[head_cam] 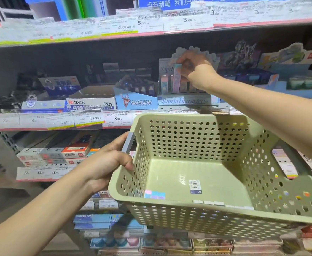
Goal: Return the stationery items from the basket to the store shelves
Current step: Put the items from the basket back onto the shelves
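Top shelf (pixel 151 34) blurred, its price tags mostly unreadable. Back of the middle shelf dark, boxes there hard to make out. Right edge of the basket (pixel 216 119) cut off by the frame; right forearm crossed over its far rim.

Held by the left hand (pixel 105 163) at its left rim, fingers curled round the grey handle (pixel 128 143). Tilted toward the camera, pale green, full of holes. Inside, only a barcode sticker (pixel 195 185) on the floor, a pastel strip (pixel 154 194) at the near left corner and a row of small white pieces (pixel 208 202) along the near wall; could not tell what those were.

Right hand (pixel 194 69) up at the Sanrio box (pixel 186 100) on the middle shelf, fingertips pinched on the top of a slim pastel stick (pixel 177 78), upright among others in the box. Just left, a blue roller-eraser box (pixel 136 102), then a 4B eraser box (pixel 92 105).
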{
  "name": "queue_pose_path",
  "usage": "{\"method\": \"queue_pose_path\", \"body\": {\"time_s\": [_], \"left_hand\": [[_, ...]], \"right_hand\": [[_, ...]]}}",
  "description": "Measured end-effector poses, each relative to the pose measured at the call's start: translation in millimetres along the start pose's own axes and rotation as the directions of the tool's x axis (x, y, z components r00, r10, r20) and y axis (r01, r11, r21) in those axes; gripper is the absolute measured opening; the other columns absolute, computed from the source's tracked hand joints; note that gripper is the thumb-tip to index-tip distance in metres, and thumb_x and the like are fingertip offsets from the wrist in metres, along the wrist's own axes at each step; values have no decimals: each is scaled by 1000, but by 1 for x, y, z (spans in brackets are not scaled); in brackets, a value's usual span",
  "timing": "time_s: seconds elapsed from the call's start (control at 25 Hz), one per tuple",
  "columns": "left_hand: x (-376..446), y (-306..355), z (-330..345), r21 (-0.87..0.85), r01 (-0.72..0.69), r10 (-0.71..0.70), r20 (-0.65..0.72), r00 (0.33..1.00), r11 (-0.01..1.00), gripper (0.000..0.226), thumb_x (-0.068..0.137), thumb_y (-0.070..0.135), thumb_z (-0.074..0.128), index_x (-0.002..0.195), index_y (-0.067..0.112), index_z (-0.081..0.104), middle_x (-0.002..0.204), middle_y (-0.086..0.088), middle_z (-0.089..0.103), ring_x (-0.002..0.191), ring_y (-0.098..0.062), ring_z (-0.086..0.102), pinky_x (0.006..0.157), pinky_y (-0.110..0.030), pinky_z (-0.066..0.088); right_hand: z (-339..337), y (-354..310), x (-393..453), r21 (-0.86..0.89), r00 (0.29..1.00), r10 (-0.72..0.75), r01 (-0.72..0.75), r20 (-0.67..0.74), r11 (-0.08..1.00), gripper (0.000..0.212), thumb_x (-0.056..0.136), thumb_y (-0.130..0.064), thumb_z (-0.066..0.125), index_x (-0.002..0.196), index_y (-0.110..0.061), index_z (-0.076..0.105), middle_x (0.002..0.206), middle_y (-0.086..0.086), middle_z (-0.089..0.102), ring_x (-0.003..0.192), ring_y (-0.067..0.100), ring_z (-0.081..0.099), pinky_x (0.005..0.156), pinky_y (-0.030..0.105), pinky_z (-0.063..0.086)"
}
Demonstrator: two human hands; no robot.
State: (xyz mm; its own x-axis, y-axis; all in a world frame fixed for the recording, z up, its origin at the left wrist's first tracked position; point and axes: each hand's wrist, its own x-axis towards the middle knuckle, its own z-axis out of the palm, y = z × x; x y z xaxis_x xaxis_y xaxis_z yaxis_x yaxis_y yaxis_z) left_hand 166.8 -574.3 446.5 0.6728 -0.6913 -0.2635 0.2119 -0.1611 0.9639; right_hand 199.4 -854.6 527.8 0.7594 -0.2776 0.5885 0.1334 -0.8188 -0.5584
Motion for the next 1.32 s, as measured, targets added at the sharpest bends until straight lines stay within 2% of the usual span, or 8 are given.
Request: {"method": "queue_pose_path", "body": {"time_s": [0.08,0.28,0.52,0.68,0.84,0.96,1.16,1.32], "left_hand": [[0,-1,-1,-6,-4,4,5,1000,1000,82,69,-26,28,113,35,62,70,-13,63,47,-24,58,42,-31,49],[1,-1,-2,6,-1,1,20,1000,1000,82,68,-25,31,112,37,62,60,-8,63,45,-21,59,44,-30,49],[2,-2,-2,16,-5,5,1,1000,1000,82,64,-23,37,110,39,64,67,-12,62,51,-24,59,45,-31,49],[3,-2,-1,16,6,-6,6,1000,1000,82,67,-24,33,111,39,63,72,-15,62,52,-25,60,46,-32,50],[1,-2,0,8,4,-4,4,1000,1000,85,49,-15,45,109,42,64,87,-17,61,59,-28,61,47,-35,51],[0,-2,0,8,3,-3,-4,1000,1000,83,56,-19,42,108,42,65,85,-17,61,58,-28,60,47,-34,51],[-2,-2,2,-1,3,-3,-18,1000,1000,82,68,-24,31,109,40,63,75,-14,61,52,-27,58,47,-34,50],[-2,-2,3,0,-12,12,-21,1000,1000,82,62,-21,37,114,37,62,81,-16,60,53,-26,58,47,-33,50]], "right_hand": [[1,-3,1,-54,1000,-5,4,-22,999,21,91,-6,51,111,-4,57,101,19,59,90,24,58,65,19,55],[2,-8,-1,-27,1000,0,0,8,1000,20,91,-5,51,110,-3,58,93,11,55,91,28,61,80,39,57],[2,-10,-5,-23,999,-30,30,20,999,20,91,-6,54,110,-3,59,104,19,60,97,28,61,63,16,55],[0,-9,-7,-52,998,-59,59,12,997,20,90,-7,55,109,-4,60,103,16,61,91,24,59,83,35,56],[0,-10,-8,-67,998,-62,62,4,996,19,90,-8,55,108,-4,59,99,13,61,86,19,56,76,28,55],[1,-11,-8,-94,998,-70,70,4,993,20,91,-8,54,110,-5,59,102,13,61,86,18,56,69,18,52],[-1,-14,-6,-162,995,-84,91,49,983,19,92,-8,52,109,-3,58,93,12,59,88,26,60,83,40,55],[-4,-17,-2,-216,995,-70,84,70,973,22,91,-10,55,111,-4,59,104,15,63,96,29,61,84,32,52]]}}
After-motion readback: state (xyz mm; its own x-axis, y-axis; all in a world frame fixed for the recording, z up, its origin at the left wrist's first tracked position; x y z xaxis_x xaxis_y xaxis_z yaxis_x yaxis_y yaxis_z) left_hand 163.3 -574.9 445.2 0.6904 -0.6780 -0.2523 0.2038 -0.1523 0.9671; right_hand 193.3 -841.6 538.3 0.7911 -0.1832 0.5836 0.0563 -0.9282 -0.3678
